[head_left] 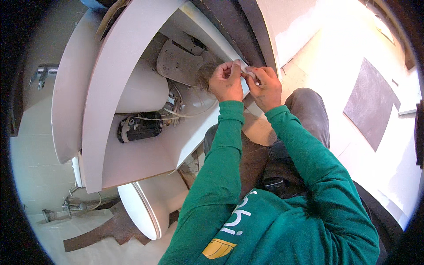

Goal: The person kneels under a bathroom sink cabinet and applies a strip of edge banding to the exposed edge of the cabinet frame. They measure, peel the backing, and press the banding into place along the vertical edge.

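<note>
My left hand (227, 84) and my right hand (266, 89) are close together above the edge of an open white cabinet (145, 170). The fingertips of both pinch a small white piece (250, 72), mostly covered by fingers, so its kind is unclear. Just left of my left hand is a brownish fibrous tuft (206, 74), inside the cabinet. Farther in are a grey plate-like part (179, 62), a white rounded tank (140, 90) and a black motor-like unit (143, 127) with thin hoses beside it.
A white toilet (141, 207) stands at the lower left. A chrome tap (44, 73) shows at the far left, and a metal fitting with a hose (73, 205) below it. On the right, a dark flat panel (371, 104) lies on the pale floor. My bent knee (309, 110) is beside the cabinet.
</note>
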`<state>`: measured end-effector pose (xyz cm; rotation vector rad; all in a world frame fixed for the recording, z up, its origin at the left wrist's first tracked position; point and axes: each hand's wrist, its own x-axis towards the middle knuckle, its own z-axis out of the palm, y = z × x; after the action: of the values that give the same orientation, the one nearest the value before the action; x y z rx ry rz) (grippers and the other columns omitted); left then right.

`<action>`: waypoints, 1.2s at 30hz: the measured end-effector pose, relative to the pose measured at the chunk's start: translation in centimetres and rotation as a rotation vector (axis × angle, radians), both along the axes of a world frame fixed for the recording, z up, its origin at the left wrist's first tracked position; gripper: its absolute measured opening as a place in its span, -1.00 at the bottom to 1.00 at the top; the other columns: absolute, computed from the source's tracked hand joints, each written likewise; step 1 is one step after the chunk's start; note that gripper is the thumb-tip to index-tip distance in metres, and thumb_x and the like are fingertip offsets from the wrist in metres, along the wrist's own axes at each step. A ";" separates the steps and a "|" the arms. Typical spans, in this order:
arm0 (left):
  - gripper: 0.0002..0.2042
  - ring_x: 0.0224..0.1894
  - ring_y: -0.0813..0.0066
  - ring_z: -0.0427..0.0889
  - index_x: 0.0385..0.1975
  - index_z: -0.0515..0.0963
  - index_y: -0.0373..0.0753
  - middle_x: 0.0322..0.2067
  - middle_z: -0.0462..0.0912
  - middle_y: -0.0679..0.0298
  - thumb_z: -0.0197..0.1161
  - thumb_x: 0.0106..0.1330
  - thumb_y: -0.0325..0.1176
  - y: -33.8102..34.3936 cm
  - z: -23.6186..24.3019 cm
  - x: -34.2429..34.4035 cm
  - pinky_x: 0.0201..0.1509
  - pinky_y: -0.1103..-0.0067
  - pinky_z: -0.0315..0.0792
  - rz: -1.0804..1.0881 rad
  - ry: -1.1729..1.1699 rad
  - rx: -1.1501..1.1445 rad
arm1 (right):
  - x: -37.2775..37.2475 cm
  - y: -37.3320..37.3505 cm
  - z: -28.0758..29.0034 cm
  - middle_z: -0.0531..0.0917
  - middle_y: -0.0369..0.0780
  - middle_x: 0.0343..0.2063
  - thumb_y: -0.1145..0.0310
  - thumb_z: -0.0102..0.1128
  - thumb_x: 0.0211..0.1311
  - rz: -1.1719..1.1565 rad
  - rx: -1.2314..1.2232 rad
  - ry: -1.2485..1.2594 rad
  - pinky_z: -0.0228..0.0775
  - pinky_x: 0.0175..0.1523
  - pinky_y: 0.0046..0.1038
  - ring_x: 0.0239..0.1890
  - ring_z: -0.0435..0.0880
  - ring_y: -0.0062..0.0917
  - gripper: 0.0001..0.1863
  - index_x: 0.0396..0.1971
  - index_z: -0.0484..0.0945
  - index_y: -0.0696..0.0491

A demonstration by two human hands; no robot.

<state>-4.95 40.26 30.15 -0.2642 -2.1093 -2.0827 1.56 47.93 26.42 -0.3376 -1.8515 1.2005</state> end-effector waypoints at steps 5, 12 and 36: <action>-0.79 -0.59 0.62 0.54 -0.45 0.58 -0.39 -0.60 0.62 0.29 0.42 0.22 -0.37 0.3 0.4 -0.2 -0.47 0.65 0.42 0.024 0.019 -0.038 | -0.1 0.0 -0.6 0.62 -0.17 -0.31 0.31 0.44 0.05 -0.040 0.035 -0.074 0.58 -0.23 -0.37 -0.30 0.69 -0.36 -0.67 -0.16 0.60 -0.01; -0.80 -0.59 0.61 0.54 -0.49 0.56 -0.35 -0.57 0.64 0.27 0.43 0.21 -0.38 0.4 0.1 -0.4 -0.45 0.63 0.46 0.088 0.012 -0.031 | 2.6 1.9 -2.9 0.59 0.04 -0.06 0.07 0.49 0.01 0.214 -0.125 -0.442 0.51 0.05 -0.26 -0.05 0.65 -0.20 -0.35 -0.03 0.43 0.19; -0.80 -0.66 0.58 0.52 -0.43 0.55 -0.34 -0.53 0.63 0.24 0.45 0.20 -0.39 0.3 0.1 -0.9 -0.56 0.61 0.43 0.125 -0.021 -0.172 | -0.3 -1.2 -13.9 0.11 0.08 0.41 0.15 0.11 0.18 0.235 -1.863 -0.344 0.10 0.38 0.04 0.47 0.04 -0.07 -0.21 0.36 0.10 0.16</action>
<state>-5.87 40.53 30.29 -0.1283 -2.2577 -1.8464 1.26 46.72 12.48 -1.3437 -0.3937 2.8403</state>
